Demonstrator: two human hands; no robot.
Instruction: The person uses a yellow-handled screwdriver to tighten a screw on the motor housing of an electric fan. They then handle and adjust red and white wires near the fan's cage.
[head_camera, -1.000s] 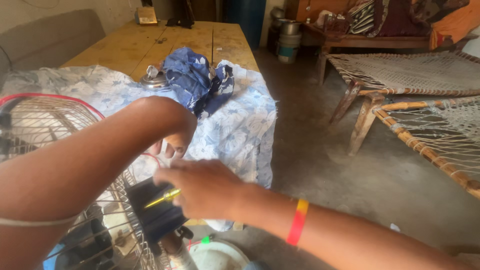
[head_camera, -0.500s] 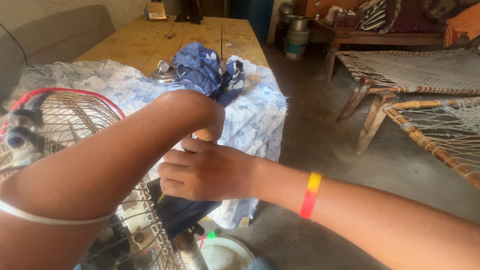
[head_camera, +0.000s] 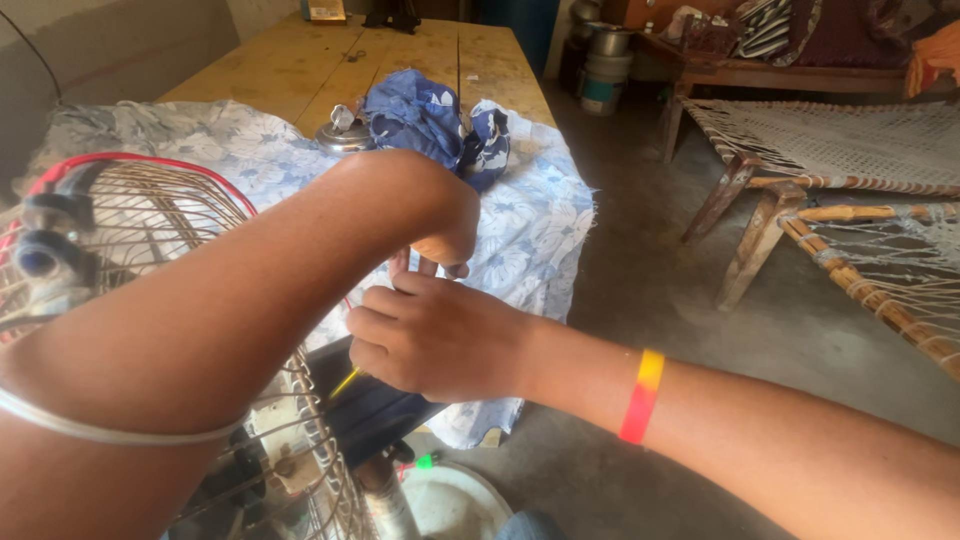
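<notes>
While the earlier views show the right hand (head_camera: 440, 340) lower, with a thin yellow-handled tool plainly in its grasp beside the dark motor housing, it now sits higher and its fingers are curled tight, knuckles toward the camera. Only a short yellow sliver of the thin yellow tool (head_camera: 345, 383) shows below the fist; whether the hand clasps it cannot be told. The left hand (head_camera: 440, 225) is bent down over the same spot, fingers folded, touching the right hand's fingertips; what it pinches, if anything, is hidden. The judgement is that the work has shifted from the housing's face to a point just above it.

The round wire fan guard with a red rim (head_camera: 130, 260) lies at the near left edge of the wooden table (head_camera: 300, 60), on a pale blue flowered cloth (head_camera: 540, 220). The dark motor housing (head_camera: 380, 410) sits directly beneath the right fist, at the table's near edge. A crumpled dark blue rag (head_camera: 425, 115) and a small metal cap (head_camera: 342, 128) rest toward the table's middle. Woven rope cots (head_camera: 860, 200) stand well apart, on the floor to the right.
</notes>
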